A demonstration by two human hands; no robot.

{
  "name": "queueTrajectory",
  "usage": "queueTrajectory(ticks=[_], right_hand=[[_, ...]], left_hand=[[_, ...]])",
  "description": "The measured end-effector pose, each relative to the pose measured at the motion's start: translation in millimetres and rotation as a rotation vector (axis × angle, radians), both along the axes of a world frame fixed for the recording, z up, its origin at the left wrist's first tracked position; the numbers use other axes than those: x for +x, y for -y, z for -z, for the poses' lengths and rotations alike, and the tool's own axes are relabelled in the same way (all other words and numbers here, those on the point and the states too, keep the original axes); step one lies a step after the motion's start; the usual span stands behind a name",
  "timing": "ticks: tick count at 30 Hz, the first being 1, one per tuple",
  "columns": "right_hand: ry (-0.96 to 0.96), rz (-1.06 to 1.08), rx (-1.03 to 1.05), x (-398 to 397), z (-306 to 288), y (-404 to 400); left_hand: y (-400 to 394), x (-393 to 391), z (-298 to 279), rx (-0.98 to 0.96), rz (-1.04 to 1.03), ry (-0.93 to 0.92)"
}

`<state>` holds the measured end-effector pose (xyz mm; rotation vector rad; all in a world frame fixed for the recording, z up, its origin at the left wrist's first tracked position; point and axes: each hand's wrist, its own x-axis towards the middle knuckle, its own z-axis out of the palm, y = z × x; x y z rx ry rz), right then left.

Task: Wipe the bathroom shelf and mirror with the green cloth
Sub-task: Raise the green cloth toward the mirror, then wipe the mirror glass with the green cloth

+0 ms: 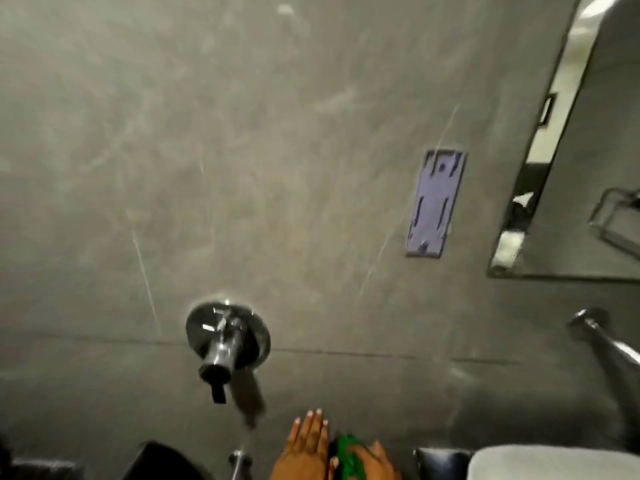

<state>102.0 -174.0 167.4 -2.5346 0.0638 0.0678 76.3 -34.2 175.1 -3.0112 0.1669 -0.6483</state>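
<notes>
The green cloth (347, 455) shows at the bottom edge, bunched between my two hands. My left hand (306, 448) is flat with its fingers stretched upward, just left of the cloth. My right hand (375, 462) lies on the cloth's right side and grips it; most of that hand is cut off by the frame. The mirror (588, 140) hangs on the grey wall at the upper right, reflecting the room and a wire rack. No shelf is clearly in view.
A chrome wall tap (225, 341) with a black lever juts from the grey wall left of the hands. A purple mounting plate (435, 202) is fixed beside the mirror. A chrome spout (602, 337) and a white basin rim (554, 460) sit at the lower right.
</notes>
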Motion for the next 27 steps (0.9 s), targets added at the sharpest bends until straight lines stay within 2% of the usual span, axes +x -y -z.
queueTrajectory(ticks=[1, 3, 5, 10, 14, 18, 20, 22, 25, 27], right_hand=[[0.077, -0.05, 0.015, 2.0, -23.0, 5.7], [0.219, -0.187, 0.046, 9.9, -79.6, 13.1], [0.32, -0.237, -0.012, 25.1, -139.2, 25.4], [0.706, -0.191, 0.091, 36.7, -251.7, 44.1], [1.043, 0.007, 0.167, 53.0, -341.8, 78.8], [1.316, 0.19, 0.246, 73.1, -406.8, 121.4], [1.395, 0.268, 0.239, 83.1, -415.1, 138.8], [1.354, 0.3, 0.197, 94.7, -393.2, 152.3], [1.139, 0.305, 0.048, 122.1, -304.2, 165.5], [1.043, 0.331, -0.184, 139.1, -245.3, 165.9]], left_hand=[[2.7, 5.0, -33.7, 0.054, 0.042, 0.003], [13.6, 17.3, -96.9, -0.071, 0.023, -0.074], [17.8, 23.5, -168.8, -0.17, 0.025, -0.252], [23.2, 30.0, -271.5, -0.068, 0.027, -0.029], [22.7, 40.9, -337.9, -0.022, 0.035, 0.149], [24.3, 60.4, -381.5, 0.024, 0.086, 0.238], [24.9, 77.4, -400.6, 0.03, 0.101, 0.313], [25.3, 93.1, -414.7, 0.021, 0.116, 0.362], [27.9, 116.2, -414.8, 0.004, 0.137, 0.447], [30.1, 127.1, -408.5, 0.002, 0.152, 0.532]])
